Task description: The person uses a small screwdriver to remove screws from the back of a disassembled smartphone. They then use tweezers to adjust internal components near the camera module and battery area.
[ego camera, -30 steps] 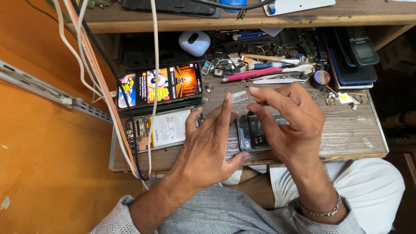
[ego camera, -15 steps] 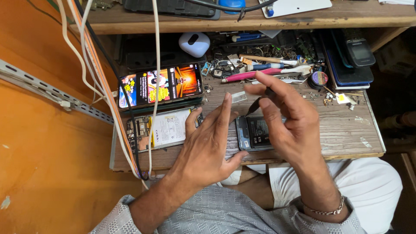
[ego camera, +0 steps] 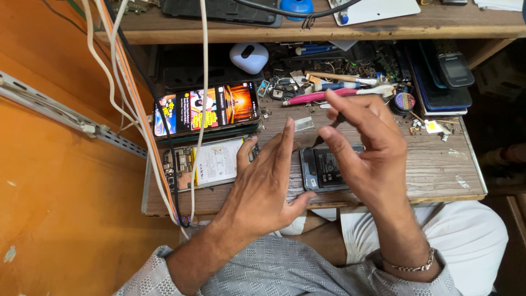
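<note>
The left hand (ego camera: 263, 186) is lying flat on the bench (ego camera: 438, 164), fingers spread and straight, gripping nothing; its thumb is pressing against the near left edge of the opened phone (ego camera: 323, 167), and its index finger is pointing up the bench past the phone's left side. That hand is sitting much as it did a second ago.

The right hand (ego camera: 367, 148) is the one that has changed. A second ago it was lying low over the phone, fingers draped across it. Now it is lifting and tilting, so more of the phone's dark inside is showing under the fingers. Thumb and forefinger are pinching a thin dark tool (ego camera: 329, 127), whose tip is pointing down towards the phone's top edge; the other fingers are fanning out loosely above. Whether the tip is touching the phone cannot be told.

Just beyond the left fingertips a small clear strip (ego camera: 303, 124) is lying on the wood. To the left of the left hand, a second opened handset (ego camera: 211, 161) is resting with its white battery showing, and beyond that a lit phone (ego camera: 205, 108) is showing a bright picture. Past the right fingers a pink-handled tool (ego camera: 318, 97) is lying among small parts. A white cable (ego camera: 201, 82) is hanging down across the lit phone.
</note>
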